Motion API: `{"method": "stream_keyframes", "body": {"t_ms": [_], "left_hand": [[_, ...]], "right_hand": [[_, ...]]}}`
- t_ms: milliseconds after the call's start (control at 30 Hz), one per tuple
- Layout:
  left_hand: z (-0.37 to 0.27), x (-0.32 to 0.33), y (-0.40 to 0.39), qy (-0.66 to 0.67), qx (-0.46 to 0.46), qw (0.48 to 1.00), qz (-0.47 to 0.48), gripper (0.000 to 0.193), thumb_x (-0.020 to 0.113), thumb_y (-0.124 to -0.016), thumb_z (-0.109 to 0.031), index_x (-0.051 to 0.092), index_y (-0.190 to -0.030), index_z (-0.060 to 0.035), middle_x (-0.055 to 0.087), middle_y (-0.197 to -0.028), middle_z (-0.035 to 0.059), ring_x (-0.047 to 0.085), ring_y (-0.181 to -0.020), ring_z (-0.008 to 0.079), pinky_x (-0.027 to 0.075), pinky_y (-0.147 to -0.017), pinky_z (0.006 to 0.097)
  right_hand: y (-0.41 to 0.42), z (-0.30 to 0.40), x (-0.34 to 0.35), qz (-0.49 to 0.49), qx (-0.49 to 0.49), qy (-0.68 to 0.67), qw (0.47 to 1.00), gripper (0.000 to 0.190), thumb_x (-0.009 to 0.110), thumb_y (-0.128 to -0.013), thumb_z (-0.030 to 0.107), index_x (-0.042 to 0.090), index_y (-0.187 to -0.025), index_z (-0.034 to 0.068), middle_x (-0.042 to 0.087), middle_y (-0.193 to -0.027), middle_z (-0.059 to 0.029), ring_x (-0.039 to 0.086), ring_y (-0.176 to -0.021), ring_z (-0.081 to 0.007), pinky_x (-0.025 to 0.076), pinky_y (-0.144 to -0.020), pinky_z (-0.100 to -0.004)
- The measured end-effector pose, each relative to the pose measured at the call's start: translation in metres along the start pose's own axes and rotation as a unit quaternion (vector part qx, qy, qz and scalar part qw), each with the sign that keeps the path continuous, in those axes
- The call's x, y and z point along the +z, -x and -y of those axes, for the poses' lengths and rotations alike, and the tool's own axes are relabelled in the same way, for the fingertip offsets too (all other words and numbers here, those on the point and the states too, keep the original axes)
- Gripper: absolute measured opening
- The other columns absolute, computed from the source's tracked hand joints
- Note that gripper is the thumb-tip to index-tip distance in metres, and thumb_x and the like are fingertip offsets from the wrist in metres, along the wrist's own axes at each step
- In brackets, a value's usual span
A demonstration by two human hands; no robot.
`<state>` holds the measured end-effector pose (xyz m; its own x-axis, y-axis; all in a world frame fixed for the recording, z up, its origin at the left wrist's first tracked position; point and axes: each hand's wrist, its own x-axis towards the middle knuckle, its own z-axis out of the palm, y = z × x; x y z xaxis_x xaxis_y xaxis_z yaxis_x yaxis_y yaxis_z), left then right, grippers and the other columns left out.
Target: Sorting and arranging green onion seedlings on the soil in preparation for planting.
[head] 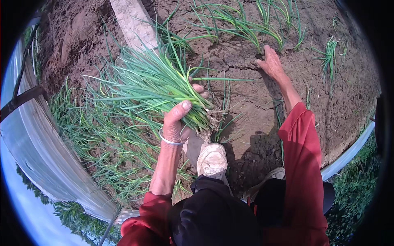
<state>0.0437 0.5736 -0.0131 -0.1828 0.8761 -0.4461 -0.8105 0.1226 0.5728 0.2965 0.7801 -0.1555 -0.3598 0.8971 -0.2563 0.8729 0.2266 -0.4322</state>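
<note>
A thick bunch of green onion seedlings (160,86) with pale, rooty ends is gripped in my left hand (178,120), its leaves pointing to the upper left. My right hand (271,63) reaches down to the cracked brown soil (240,95), thumb and forefinger apart, at the base of a row of planted green onions (249,30). Nothing shows between those fingers. A small loose clump of seedlings (330,55) lies on the soil to the right of this hand.
Dense green onions (120,138) cover the ground at the left. A pale concrete slab (135,24) runs up beyond the bunch. My dirty white shoe (212,161) stands below it. Clear plastic sheeting (52,144) curves along the left, with another strip (351,156) at the lower right.
</note>
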Motion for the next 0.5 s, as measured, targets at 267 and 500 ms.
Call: {"method": "stream_keyframes", "body": {"t_ms": [267, 500], "left_hand": [[0.002, 0.000, -0.004, 0.083, -0.015, 0.995, 0.044, 0.066, 0.065, -0.070, -0.018, 0.040, -0.125, 0.0078, 0.050, -0.122, 0.0216, 0.048, -0.115, 0.0330, 0.045, -0.093, 0.0419], [0.004, 0.001, 0.004, 0.026, -0.024, 0.998, 0.045, 0.061, 0.063, -0.072, -0.018, 0.042, -0.125, 0.0053, 0.050, -0.124, 0.0192, 0.046, -0.118, 0.0315, 0.045, -0.094, 0.0417]], "right_hand": [[0.008, 0.005, -0.016, 0.009, 0.019, 0.064, 0.998, 0.038, 0.059, -0.075, 0.009, 0.046, -0.110, 0.003, 0.053, -0.103, -0.0244, 0.052, -0.096, -0.0416, 0.043, -0.081, -0.0482], [0.113, 0.179, -0.085, 0.086, -0.038, -0.312, 0.945, 0.024, 0.067, -0.074, 0.016, 0.057, -0.087, -0.001, 0.057, -0.075, -0.0118, 0.055, -0.068, -0.0223, 0.044, -0.065, -0.0340]]}}
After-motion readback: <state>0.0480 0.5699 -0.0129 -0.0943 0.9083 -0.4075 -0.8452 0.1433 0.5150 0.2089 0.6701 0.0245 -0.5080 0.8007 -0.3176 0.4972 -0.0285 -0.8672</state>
